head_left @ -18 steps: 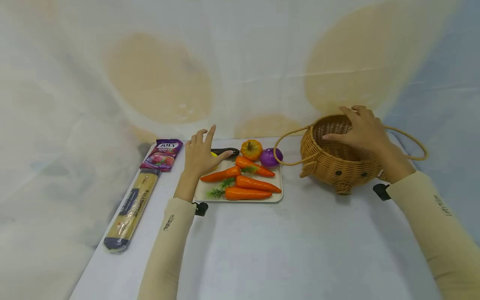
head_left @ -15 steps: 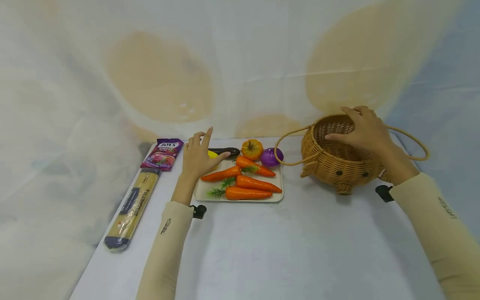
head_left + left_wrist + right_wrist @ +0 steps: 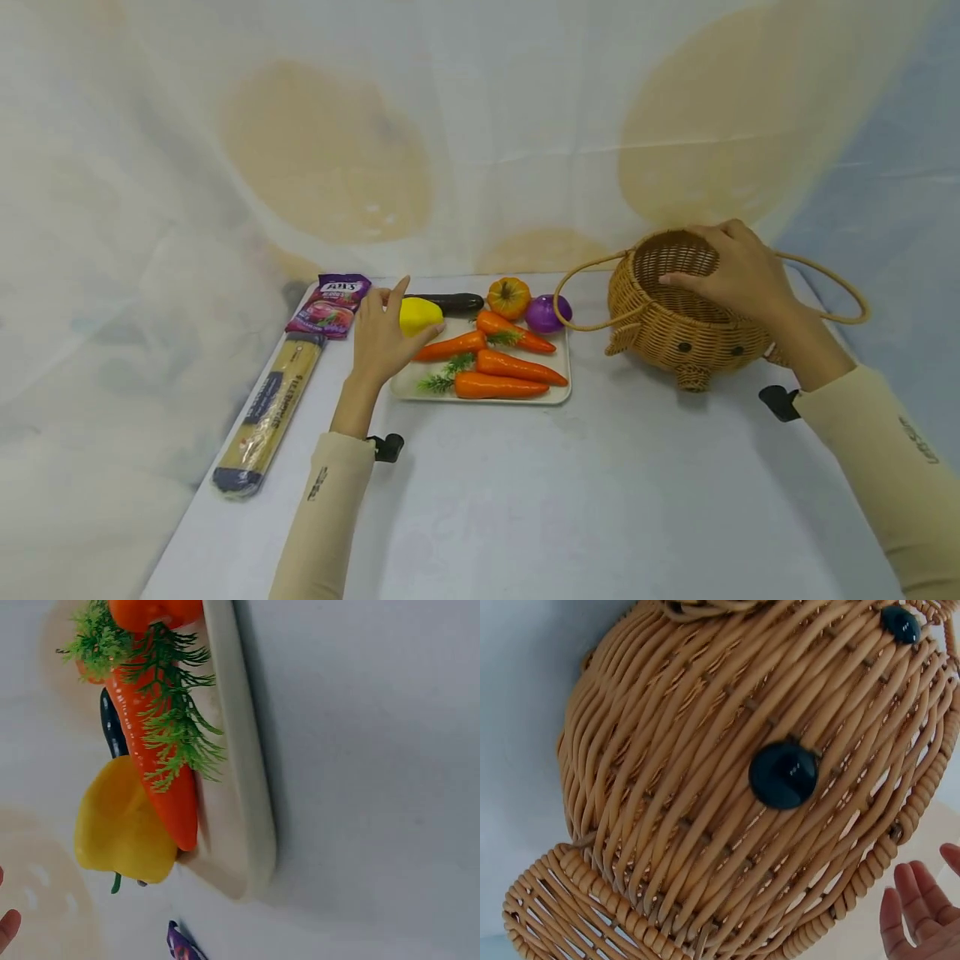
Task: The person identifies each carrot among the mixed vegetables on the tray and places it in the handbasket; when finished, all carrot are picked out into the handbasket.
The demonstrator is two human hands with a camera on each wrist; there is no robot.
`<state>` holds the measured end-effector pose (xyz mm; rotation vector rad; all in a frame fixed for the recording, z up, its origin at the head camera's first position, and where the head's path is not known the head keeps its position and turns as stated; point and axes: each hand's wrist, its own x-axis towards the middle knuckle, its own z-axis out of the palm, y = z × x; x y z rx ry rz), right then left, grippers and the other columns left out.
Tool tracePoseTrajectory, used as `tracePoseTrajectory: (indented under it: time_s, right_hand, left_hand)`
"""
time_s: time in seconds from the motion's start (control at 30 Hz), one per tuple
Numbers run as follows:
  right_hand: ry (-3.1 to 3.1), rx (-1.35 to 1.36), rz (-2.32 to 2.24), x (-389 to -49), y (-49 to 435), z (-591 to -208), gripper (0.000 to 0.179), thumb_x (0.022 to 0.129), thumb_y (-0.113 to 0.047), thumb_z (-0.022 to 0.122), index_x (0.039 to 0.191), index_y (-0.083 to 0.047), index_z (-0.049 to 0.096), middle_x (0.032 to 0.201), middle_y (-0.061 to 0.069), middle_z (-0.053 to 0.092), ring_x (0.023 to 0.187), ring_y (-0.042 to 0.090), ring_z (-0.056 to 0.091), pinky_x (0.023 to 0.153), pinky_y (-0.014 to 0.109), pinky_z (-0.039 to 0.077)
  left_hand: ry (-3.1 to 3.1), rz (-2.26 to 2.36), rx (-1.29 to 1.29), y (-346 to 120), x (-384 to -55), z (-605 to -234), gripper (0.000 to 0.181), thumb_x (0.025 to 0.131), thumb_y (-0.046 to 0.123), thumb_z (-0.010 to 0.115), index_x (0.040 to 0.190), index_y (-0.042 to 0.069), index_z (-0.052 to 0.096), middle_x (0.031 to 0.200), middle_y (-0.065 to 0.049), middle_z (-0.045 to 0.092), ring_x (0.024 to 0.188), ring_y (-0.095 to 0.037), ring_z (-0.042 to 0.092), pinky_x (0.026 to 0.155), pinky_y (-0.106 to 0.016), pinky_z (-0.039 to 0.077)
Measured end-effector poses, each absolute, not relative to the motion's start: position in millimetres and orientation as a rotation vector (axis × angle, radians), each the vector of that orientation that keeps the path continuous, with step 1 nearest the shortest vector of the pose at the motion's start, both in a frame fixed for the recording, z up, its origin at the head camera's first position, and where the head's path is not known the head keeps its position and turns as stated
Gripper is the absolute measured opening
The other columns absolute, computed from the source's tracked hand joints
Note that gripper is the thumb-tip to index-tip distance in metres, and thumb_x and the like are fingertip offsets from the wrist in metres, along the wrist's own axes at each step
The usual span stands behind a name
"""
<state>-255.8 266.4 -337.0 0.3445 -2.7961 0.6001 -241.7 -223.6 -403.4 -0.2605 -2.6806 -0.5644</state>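
Observation:
My left hand point(image 3: 382, 337) hovers at the left end of a cream tray point(image 3: 251, 817), fingers loosely bent and thumb spread. It is beside a yellow bell pepper point(image 3: 422, 317), holding nothing; the pepper's green stem shows in the left wrist view. Several orange carrots point(image 3: 501, 385) with green tops lie on the tray. Over the mouth of a wicker basket point(image 3: 652, 333) with a pig face is my right hand point(image 3: 742, 271), its fingers at the far rim and thumb apart. In the right wrist view, fingertips point(image 3: 922, 900) show beyond the rim, apart from the wicker.
A dark eggplant point(image 3: 457, 303), a small orange pumpkin point(image 3: 508, 298) and a purple onion point(image 3: 543, 314) lie along the tray's back. To the left are a purple snack bag point(image 3: 333, 307) and a spaghetti pack point(image 3: 270, 417). The basket's handle loops point(image 3: 573, 323) stick out sideways.
My left hand has drawn back toward me and a little left, uncovering most of the yellow bell pepper. My right hand has shifted slightly right and down, staying over the basket. The view has drifted slightly.

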Motion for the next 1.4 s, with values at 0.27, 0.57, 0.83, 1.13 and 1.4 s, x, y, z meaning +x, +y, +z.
tracePoseTrajectory:
  time_s: [0.27, 0.57, 0.83, 1.13, 1.4]
  right_hand:
    - [-2.801, 0.368, 0.619, -246.2, 258.2, -334.8, 0.085, 0.082, -0.055, 0.074, 0.146, -0.007, 0.046, 0.129, 0.029, 0.044, 0.106, 0.046, 0.05, 0.076, 0.063, 0.042]
    - [-2.773, 0.393, 0.663, -231.8, 250.0, -337.6, 0.08, 0.083, -0.049, 0.077, 0.143, -0.005, 0.048, 0.125, 0.024, 0.047, 0.101, 0.04, 0.053, 0.073, 0.058, 0.044]
    - [-2.687, 0.459, 0.657, -227.5, 245.4, -341.5, 0.069, 0.082, -0.038, 0.081, 0.137, -0.005, 0.056, 0.113, 0.02, 0.053, 0.094, 0.037, 0.057, 0.068, 0.052, 0.044]
    - [-2.634, 0.512, 0.669, -219.2, 229.4, -338.2, 0.062, 0.079, -0.028, 0.084, 0.131, -0.004, 0.061, 0.103, 0.016, 0.054, 0.082, 0.03, 0.054, 0.062, 0.039, 0.038]
    - [-2.615, 0.531, 0.681, -215.1, 217.1, -337.5, 0.061, 0.078, -0.028, 0.085, 0.129, -0.004, 0.063, 0.109, 0.014, 0.057, 0.084, 0.028, 0.058, 0.064, 0.038, 0.041]
  left_hand:
    - [-2.662, -0.635, -0.235, -228.0, -228.7, -410.9, 0.087, 0.079, 0.051, 0.078, 0.149, 0.013, 0.043, 0.118, -0.019, 0.046, 0.105, -0.034, 0.043, 0.089, -0.046, 0.035]
    - [-2.697, -0.697, -0.191, -231.6, -212.1, -428.6, 0.085, 0.078, 0.051, 0.079, 0.146, 0.011, 0.047, 0.113, -0.016, 0.048, 0.096, -0.031, 0.044, 0.081, -0.042, 0.036]
    - [-2.733, -0.916, -0.121, -240.4, -202.6, -446.1, 0.08, 0.08, 0.047, 0.08, 0.145, 0.011, 0.048, 0.12, -0.02, 0.049, 0.105, -0.032, 0.048, 0.086, -0.044, 0.04]
    - [-2.807, -1.215, -0.013, -257.4, -194.2, -464.0, 0.073, 0.084, 0.039, 0.078, 0.145, 0.015, 0.047, 0.12, -0.015, 0.045, 0.101, -0.028, 0.046, 0.081, -0.038, 0.04]
    - [-2.848, -1.382, -0.034, -269.0, -196.2, -476.8, 0.065, 0.086, 0.028, 0.078, 0.143, 0.013, 0.051, 0.118, -0.018, 0.046, 0.09, -0.025, 0.045, 0.076, -0.033, 0.04]
